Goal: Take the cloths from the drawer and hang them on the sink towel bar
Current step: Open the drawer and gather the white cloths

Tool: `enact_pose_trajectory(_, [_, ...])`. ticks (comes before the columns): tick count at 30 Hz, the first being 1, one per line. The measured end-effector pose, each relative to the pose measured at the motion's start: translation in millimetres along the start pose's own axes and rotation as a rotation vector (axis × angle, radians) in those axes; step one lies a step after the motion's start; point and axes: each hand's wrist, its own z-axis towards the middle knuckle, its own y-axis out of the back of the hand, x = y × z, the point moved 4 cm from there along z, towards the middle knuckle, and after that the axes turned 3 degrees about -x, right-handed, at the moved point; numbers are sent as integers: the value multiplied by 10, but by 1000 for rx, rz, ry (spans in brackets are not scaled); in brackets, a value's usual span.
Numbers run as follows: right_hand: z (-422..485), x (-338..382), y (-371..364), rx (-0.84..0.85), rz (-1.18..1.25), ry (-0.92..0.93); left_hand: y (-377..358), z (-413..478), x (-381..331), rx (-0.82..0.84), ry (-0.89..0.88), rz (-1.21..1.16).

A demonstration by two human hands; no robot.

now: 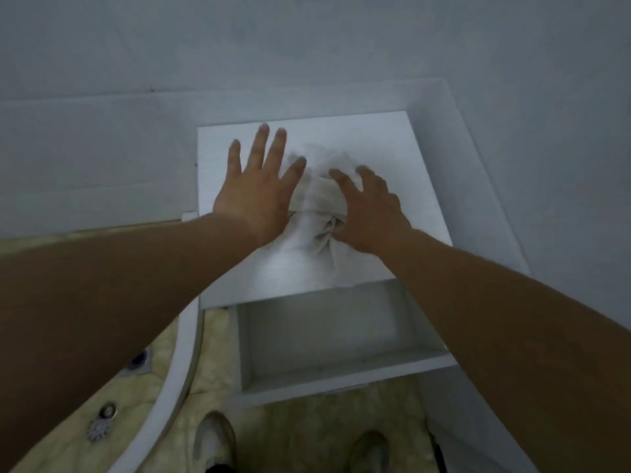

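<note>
From the head view I see both my hands at centre frame over the white cabinet top (392, 138). My left hand (254, 192) lies flat, fingers spread and released, its edge touching the crumpled white cloth (319, 216). My right hand (370, 213) presses on the cloth's right side, fingers curled loosely over it; I cannot tell if they grip. Below, at lower centre, the drawer (327, 339) stands open. My shoes (213, 445) show at the bottom edge.

Two bare forearms, no sleeves, left grip (254, 186), right grip (370, 213), pale shoes (213, 442)
</note>
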Motion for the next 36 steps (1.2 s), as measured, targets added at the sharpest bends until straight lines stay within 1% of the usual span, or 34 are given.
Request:
enact_pose_trajectory(2, [-269, -22, -188, -17, -28, 71, -120, -253, -74, -33, -43, -24])
enact_pose_trajectory(3, [-410, -47, -262, 0, -36, 88, -167, -387, -89, -23, -38, -50])
enact_pose_trajectory(6, [-840, -165, -400, 89, -67, 88, -329, -766, -136, 52, 17, -117])
enact_pose_trajectory(9, [-1389, -253, -584, 212, -67, 106, -459, -1114, -274, 127, 26, -146])
enact_pose_trajectory(12, [-1969, -201, -918, 305, -77, 197, -599, -1340, -334, 168, 30, -160])
enact_pose_trajectory(15, [-2296, -166, -1262, 354, -120, 261, -748, -1298, -295, 180, 70, -172])
enact_pose_trajectory(18, [-2370, -171, -1484, 300, -151, 244, -898, -1068, -303, 145, 116, -200])
enact_pose_trajectory(21, [-2294, -142, -1613, 169, -137, 235, -1068, -840, -347, 127, 139, -228])
enact_pose_trajectory(24, [-2176, -129, -1705, 52, -126, 251, -1310, -695, -316, 151, 218, -242])
enact_pose_trajectory(27, [-2100, -150, -1793, 33, -135, 272, -1491, -680, -300, 151, 221, -256])
enact_pose_trajectory(32, [-1891, -253, -1828, 31, -213, 356, -1538, -585, -259, 133, 121, -258])
enact_pose_trajectory(36, [-1679, -241, -1723, 23, -232, 339, -1550, -577, -216, 114, 113, -260])
